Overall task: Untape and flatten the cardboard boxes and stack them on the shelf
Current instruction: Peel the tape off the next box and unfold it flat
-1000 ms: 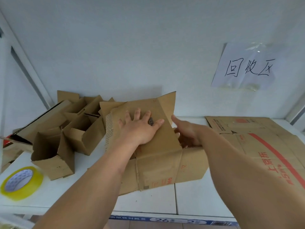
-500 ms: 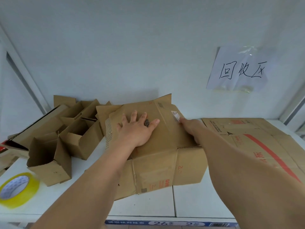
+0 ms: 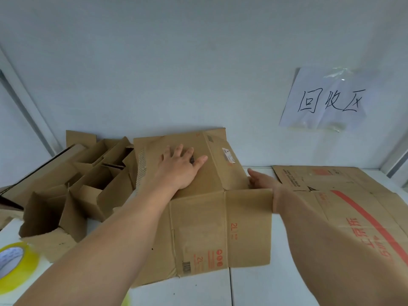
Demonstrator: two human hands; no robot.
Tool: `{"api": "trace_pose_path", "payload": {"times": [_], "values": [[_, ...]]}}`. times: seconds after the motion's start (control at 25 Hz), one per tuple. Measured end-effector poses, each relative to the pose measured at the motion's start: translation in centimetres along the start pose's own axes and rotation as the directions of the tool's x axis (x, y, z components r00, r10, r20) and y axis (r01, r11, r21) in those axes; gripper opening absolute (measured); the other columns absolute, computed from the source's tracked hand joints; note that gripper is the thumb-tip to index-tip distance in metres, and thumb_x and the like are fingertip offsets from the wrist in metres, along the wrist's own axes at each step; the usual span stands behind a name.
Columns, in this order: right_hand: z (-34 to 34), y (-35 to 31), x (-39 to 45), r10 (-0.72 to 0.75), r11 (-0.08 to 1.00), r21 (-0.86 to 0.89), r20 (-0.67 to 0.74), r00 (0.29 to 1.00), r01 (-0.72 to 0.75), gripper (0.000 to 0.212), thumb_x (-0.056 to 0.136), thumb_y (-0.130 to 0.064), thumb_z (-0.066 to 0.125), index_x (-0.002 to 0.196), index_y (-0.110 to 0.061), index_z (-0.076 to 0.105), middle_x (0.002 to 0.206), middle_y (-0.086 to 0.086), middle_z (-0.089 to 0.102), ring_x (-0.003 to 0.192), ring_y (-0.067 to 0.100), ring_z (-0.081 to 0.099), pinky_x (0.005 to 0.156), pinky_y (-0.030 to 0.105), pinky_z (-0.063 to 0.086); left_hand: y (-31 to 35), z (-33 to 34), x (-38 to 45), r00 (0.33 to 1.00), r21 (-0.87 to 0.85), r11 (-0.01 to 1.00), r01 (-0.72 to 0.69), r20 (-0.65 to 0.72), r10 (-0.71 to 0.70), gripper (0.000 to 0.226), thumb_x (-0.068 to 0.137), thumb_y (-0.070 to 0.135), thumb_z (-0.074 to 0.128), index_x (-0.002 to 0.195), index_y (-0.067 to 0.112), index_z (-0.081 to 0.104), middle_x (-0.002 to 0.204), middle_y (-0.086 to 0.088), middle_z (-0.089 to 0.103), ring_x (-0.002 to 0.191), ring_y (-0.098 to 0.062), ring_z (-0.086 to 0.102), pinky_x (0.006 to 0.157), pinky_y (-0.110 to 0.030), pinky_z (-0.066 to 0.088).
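— Where are your hands on the box?

— My left hand (image 3: 178,166) lies flat on the top panel of the cardboard box (image 3: 220,228), fingers straight and spread, palm pressing down; there is a dark ring on one finger. My right hand (image 3: 261,180) is at the box's right edge, just behind the raised corner of the near panel. Its fingers reach in against the side of the cardboard, but the panel hides most of them, so I cannot tell whether they are curled round the edge or only touching it.

— And how does the box itself lie?

— It sits in the middle of the white shelf (image 3: 249,288), partly collapsed: the top panel slopes back toward the wall, the near panel faces me with red print and "2L" on it. A small label (image 3: 228,155) is stuck on the upper right of the sloping panel.

— What is either side of it?

— To the right, a flattened carton (image 3: 357,208) with a red stripe and red characters lies on the shelf, under my right forearm and just beside the box. To the left, a huddle of small open boxes (image 3: 72,191) stands with flaps up, touching the box's left side. A roll of yellowish tape (image 3: 15,266) lies at the near left corner.

— The room?

— A plain pale wall (image 3: 176,62) behind the shelf, with a paper sign (image 3: 324,100) handwritten in black characters taped to it at the right.
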State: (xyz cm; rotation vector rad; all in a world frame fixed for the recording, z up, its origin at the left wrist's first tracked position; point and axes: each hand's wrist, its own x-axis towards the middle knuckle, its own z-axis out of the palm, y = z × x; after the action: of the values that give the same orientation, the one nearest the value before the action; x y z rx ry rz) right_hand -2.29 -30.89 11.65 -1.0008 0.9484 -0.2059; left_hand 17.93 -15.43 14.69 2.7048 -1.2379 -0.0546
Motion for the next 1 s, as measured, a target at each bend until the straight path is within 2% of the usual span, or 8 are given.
{"api": "trace_pose_path", "payload": {"times": [0.16,0.28,0.48,0.56,0.72,0.88,0.92,1.0], "values": [[0.2,3.2,3.1,0.123,0.991,0.049,0.077,0.989,-0.127,0.047,0.089,-0.046,0.063,0.107,-0.003,0.072,0.091,0.016,0.073,0.071,0.03,0.071,0.069,0.038,0.056,-0.7,4.1,1.9,0.999,0.006,1.0,0.025,0.041,-0.025,0.081,0.087,0.077,0.005,0.154,0.032,0.015,0.162,0.0,0.013,0.145,-0.036,0.016,0.117,-0.049,0.015],[0.8,4.8,5.5,0.001,1.0,0.004,-0.006,1.0,-0.001,0.034,0.096,-0.034,0.061,0.115,-0.007,0.066,0.101,0.013,0.075,0.085,0.03,0.073,0.075,0.04,0.058,-1.6,10.2,0.8,0.972,-0.053,0.996,0.069,0.23,-0.055,0.084,0.084,0.08,0.001,0.154,0.036,0.007,0.163,0.003,0.001,0.148,-0.032,0.004,0.119,-0.053,0.008],[0.8,6.8,8.5,-0.147,0.924,-0.379,-0.217,0.965,0.055,0.029,0.093,-0.036,0.061,0.105,-0.01,0.067,0.099,0.006,0.073,0.091,0.026,0.07,0.085,0.043,0.058,-2.1,17.5,-1.8,0.964,0.004,0.997,0.074,0.255,-0.072,0.082,0.085,0.077,-0.003,0.154,0.034,-0.003,0.163,0.003,-0.011,0.148,-0.024,-0.015,0.118,-0.053,-0.006],[1.0,6.8,9.5,-0.169,0.89,-0.454,-0.258,0.951,0.035,0.042,0.088,-0.048,0.059,0.106,-0.01,0.066,0.098,0.006,0.071,0.091,0.028,0.068,0.086,0.047,0.056,-1.7,18.4,-1.8,0.969,0.011,0.996,0.088,0.233,-0.088,0.083,0.084,0.077,-0.004,0.154,0.032,-0.004,0.162,0.002,-0.012,0.148,-0.025,-0.017,0.118,-0.053,-0.009],[1.2,5.6,10.9,-0.085,0.871,-0.483,-0.326,0.942,-0.088,0.101,0.052,-0.097,0.036,0.112,-0.019,0.059,0.11,0.004,0.065,0.101,0.029,0.062,0.091,0.045,0.05,-1.0,18.0,-1.4,0.956,-0.016,0.994,0.112,0.273,-0.104,0.079,0.089,0.073,0.0,0.155,0.03,-0.005,0.162,0.001,-0.015,0.147,-0.027,-0.017,0.117,-0.053,-0.011],[1.6,7.3,9.4,-0.313,0.587,-0.787,-0.438,0.843,-0.191,0.068,0.079,-0.063,0.055,0.123,-0.012,0.048,0.12,0.01,0.056,0.108,0.032,0.054,0.093,0.045,0.048,-1.5,15.2,-1.2,0.943,-0.366,0.927,0.084,0.329,0.045,0.072,0.095,0.067,0.011,0.155,0.028,0.007,0.164,0.0,0.003,0.15,-0.022,-0.003,0.12,-0.045,-0.001],[1.1,7.6,9.1,-0.367,0.555,-0.81,-0.441,0.819,-0.187,0.064,0.085,-0.057,0.057,0.125,-0.009,0.048,0.122,0.012,0.054,0.11,0.033,0.053,0.092,0.044,0.047,-1.9,14.7,-1.5,0.944,-0.385,0.921,0.064,0.322,0.07,0.072,0.094,0.068,0.013,0.155,0.029,0.009,0.163,0.001,0.005,0.15,-0.022,0.0,0.121,-0.045,0.001],[-0.3,6.9,8.4,-0.406,0.547,-0.823,-0.42,0.812,-0.152,0.065,0.087,-0.054,0.059,0.128,-0.006,0.047,0.124,0.013,0.05,0.114,0.033,0.05,0.092,0.044,0.046,-3.3,14.6,-2.1,0.949,-0.174,0.984,0.038,0.316,0.019,0.073,0.092,0.072,0.013,0.154,0.034,0.006,0.163,0.003,-0.003,0.149,-0.027,-0.006,0.118,-0.052,-0.002]]}}
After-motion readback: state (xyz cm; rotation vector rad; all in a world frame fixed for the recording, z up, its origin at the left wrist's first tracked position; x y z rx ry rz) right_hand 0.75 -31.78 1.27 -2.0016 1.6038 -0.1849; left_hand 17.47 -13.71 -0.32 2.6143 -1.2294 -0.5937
